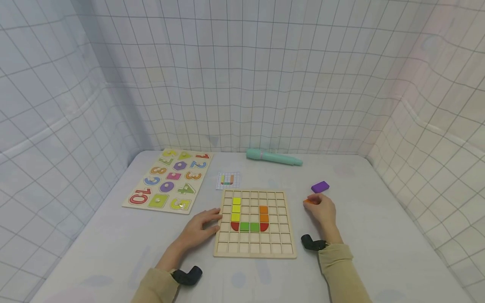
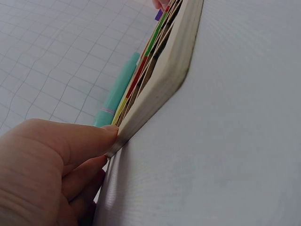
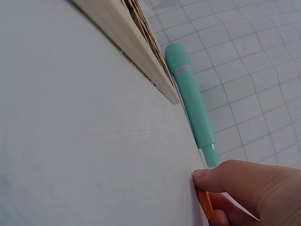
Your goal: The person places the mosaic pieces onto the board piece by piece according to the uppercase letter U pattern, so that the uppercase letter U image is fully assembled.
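A wooden grid board lies in front of me, bearing a U of coloured tiles: yellow tiles up the left side, red curved corners, green along the bottom, orange tiles up the right. My left hand rests at the board's left edge; the left wrist view has its thumb and fingertips against the rim. To the right of the board, my right hand pinches an orange tile between thumb and fingers, low over the table. Just beyond that hand lies a purple block.
Behind the board sits a small card printed with a similar coloured U. A number-and-shape puzzle board lies at the back left. Near the back edge rests a teal pen-shaped object. Grid-patterned curtains enclose the table.
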Demonstrator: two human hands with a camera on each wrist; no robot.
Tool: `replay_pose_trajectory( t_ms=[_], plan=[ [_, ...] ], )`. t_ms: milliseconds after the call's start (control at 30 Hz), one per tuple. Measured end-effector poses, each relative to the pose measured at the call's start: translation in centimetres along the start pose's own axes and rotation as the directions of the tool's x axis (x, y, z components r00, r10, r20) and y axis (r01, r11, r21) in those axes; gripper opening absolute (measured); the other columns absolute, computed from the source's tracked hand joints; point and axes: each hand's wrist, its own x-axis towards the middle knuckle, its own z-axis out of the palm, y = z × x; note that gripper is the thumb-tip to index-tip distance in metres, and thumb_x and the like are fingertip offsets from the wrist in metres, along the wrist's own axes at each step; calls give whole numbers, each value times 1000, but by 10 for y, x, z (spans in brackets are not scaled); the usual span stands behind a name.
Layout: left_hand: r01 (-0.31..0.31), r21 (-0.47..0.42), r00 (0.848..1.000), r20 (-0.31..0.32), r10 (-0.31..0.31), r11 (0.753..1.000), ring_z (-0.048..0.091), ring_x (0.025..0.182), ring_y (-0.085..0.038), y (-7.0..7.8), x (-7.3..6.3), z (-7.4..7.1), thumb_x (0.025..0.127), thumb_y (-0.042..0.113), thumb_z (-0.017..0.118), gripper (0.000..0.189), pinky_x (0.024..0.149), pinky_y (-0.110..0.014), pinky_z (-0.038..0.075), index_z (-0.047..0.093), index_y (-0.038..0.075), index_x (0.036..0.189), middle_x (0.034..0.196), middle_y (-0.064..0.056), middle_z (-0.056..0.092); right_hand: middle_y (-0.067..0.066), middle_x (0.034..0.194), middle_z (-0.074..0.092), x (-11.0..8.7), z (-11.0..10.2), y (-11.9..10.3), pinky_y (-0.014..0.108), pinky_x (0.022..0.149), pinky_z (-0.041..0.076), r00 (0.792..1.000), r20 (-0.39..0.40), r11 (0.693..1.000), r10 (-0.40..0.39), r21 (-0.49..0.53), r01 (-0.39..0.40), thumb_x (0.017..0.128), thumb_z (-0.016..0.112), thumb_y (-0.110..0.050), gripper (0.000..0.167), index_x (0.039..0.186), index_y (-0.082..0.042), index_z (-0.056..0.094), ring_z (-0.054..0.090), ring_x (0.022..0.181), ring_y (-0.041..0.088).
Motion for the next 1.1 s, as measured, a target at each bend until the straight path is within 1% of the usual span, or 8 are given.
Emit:
replay_pose_trajectory(
  t_ms=[300,400,533,633,767,867,933,1100],
  plan=[
    [-3,-4,1000,-3,3,1000,41,130,-29,0,1,0,87,19,67,36,112,-46,24,63,6,121,137,-9,50,14,87,66,0,-1,-3,36,73,46,998,34,998,-54,-14,54,76,75,-12,21,91,-1,65,60,83,28],
    [-5,-7,1000,-7,4,1000,41,130,-29,0,1,0,87,18,67,36,112,-47,24,63,6,120,137,-9,50,12,86,66,1,-2,-4,34,72,47,996,61,998,-66,10,66,76,75,-11,20,89,-1,65,60,82,26],
    [-1,-8,1000,-4,1,1000,41,130,-30,1,1,0,87,17,67,36,112,-47,25,63,5,120,137,-10,50,13,90,67,3,-3,-5,31,74,48,992,106,992,-66,109,55,76,75,-10,19,91,0,65,61,84,24],
    [-1,-6,1000,-2,1,1000,41,130,-30,0,0,0,87,17,67,36,112,-47,25,63,5,120,137,-10,50,13,95,68,5,-3,-6,25,76,48,986,147,977,-79,209,47,77,75,-9,20,93,1,65,61,85,19],
    [5,-9,1000,-5,-5,1000,40,130,-31,1,-1,0,86,17,67,36,112,-48,25,64,5,120,137,-10,50,13,104,67,8,-3,-12,26,82,49,968,212,951,-138,303,69,79,74,-10,22,97,1,65,61,95,19],
    [6,-20,1000,-6,-6,1000,40,130,-32,2,-1,0,86,16,67,36,111,-49,25,64,4,120,136,-11,51,13,106,67,12,-2,-18,34,87,48,950,239,938,-203,326,119,81,74,-12,23,98,0,65,59,101,25],
    [2,-21,1000,-7,-2,1000,40,130,-33,2,0,-1,86,16,67,36,111,-50,26,64,4,119,136,-11,51,10,107,67,15,-1,-23,35,87,49,936,254,933,-244,326,154,81,74,-16,23,98,-2,65,59,102,24],
    [-6,-18,1000,-11,6,1000,40,130,-33,1,0,0,86,17,68,36,110,-50,27,64,4,119,136,-11,51,14,104,67,15,-4,-53,31,83,52,890,314,908,-331,363,210,82,73,-13,24,101,1,66,60,101,27]
  ],
)
